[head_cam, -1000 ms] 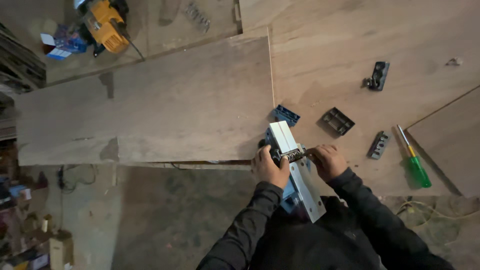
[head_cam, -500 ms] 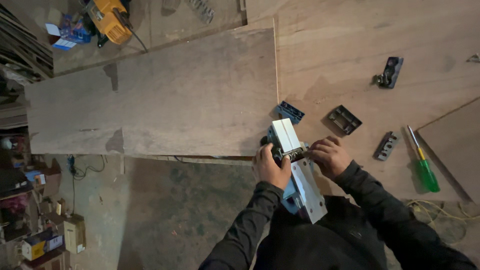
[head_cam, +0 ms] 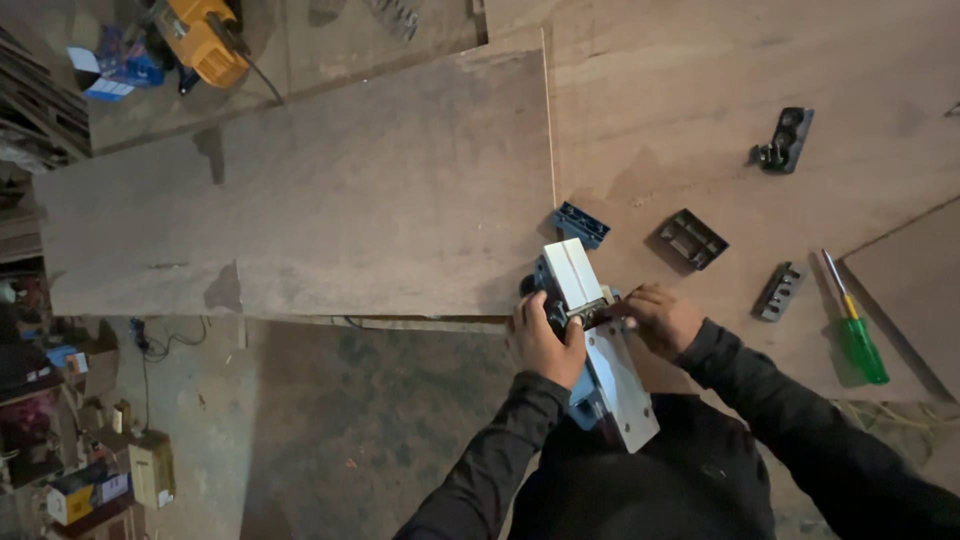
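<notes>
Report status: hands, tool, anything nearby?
Left hand grips upturned blue planer. Right hand at its middle slot. Loose dark parts, green screwdriver on board beside.

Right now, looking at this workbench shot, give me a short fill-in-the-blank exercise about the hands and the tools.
1. Both hands grip an upturned electric ____, its flat metal sole facing up.
2. The screwdriver lying to the right has a ____ handle.
3. The left hand grips the tool's ____ side, the right hand the other.
4. The power tool at top left is ____.

Missing words: planer; green; left; yellow
</notes>
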`<state>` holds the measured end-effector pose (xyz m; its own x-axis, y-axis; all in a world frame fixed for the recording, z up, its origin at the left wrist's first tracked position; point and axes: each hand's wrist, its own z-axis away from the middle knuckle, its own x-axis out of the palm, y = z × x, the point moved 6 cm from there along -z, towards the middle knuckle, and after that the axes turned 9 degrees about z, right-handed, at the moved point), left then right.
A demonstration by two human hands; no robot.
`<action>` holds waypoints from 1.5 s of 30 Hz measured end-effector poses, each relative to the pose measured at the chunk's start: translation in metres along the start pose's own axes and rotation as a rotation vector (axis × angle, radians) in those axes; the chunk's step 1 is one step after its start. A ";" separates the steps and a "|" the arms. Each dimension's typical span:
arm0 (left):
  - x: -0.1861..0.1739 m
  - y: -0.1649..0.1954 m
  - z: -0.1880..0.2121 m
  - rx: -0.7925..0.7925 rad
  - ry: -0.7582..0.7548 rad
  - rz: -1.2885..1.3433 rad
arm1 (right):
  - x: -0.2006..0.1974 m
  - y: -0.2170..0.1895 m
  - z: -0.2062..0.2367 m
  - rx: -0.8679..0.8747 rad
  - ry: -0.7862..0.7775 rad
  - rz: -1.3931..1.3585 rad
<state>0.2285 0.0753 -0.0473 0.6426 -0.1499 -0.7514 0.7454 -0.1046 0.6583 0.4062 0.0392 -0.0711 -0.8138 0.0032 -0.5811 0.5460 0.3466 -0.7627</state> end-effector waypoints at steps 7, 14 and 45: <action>0.004 -0.008 -0.003 0.030 -0.023 0.089 | 0.020 0.003 0.001 0.416 0.239 0.146; 0.003 -0.016 -0.008 0.021 -0.040 0.083 | 0.044 0.014 -0.008 1.017 0.103 0.247; -0.013 -0.011 0.009 0.011 -0.044 0.018 | 0.015 -0.016 0.011 0.373 0.111 0.089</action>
<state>0.2104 0.0691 -0.0445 0.6471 -0.1954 -0.7369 0.7317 -0.1121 0.6723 0.3877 0.0238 -0.0704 -0.7657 0.1258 -0.6308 0.6333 -0.0241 -0.7735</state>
